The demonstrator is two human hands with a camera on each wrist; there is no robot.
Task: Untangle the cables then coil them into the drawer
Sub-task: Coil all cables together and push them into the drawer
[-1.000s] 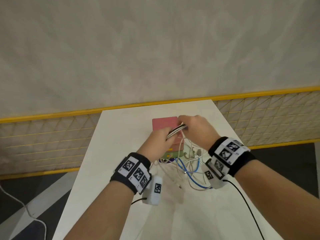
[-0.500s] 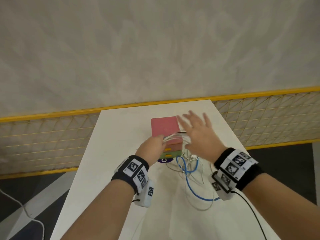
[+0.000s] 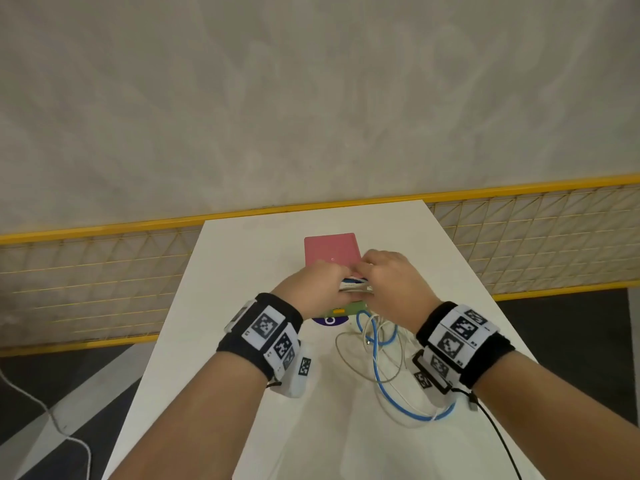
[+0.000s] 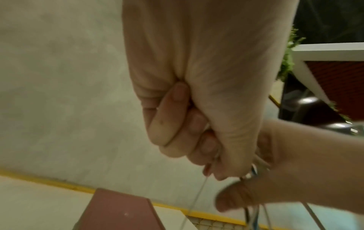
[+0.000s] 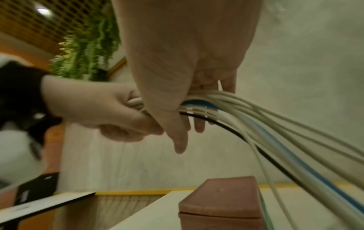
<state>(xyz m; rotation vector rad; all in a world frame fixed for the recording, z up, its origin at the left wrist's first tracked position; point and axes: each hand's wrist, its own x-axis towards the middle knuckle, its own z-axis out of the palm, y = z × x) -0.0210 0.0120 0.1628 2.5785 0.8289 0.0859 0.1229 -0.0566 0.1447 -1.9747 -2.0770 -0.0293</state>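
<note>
White, blue and black cables (image 5: 199, 107) bunched in both grips: left hand (image 3: 311, 289) fisted round them, right hand (image 3: 391, 282) seemingly curled over, above the pink drawer box (image 3: 330, 249)

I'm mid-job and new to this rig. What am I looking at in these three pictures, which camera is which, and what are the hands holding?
No machine here: these are a person's two bare hands, with tagged bands and a small camera on each wrist. The wide picture comes from a head camera looking down at a white table. The other two look along each hand from the wrist.

The left hand and right hand meet above a small pink drawer box, and both grip one bundle of cables: several white strands, a blue one and a black one. The left fist is closed tight around its part, as the left wrist view shows. The rest of the cables lie in loose loops on the table near the right wrist, not yet coiled.
</note>
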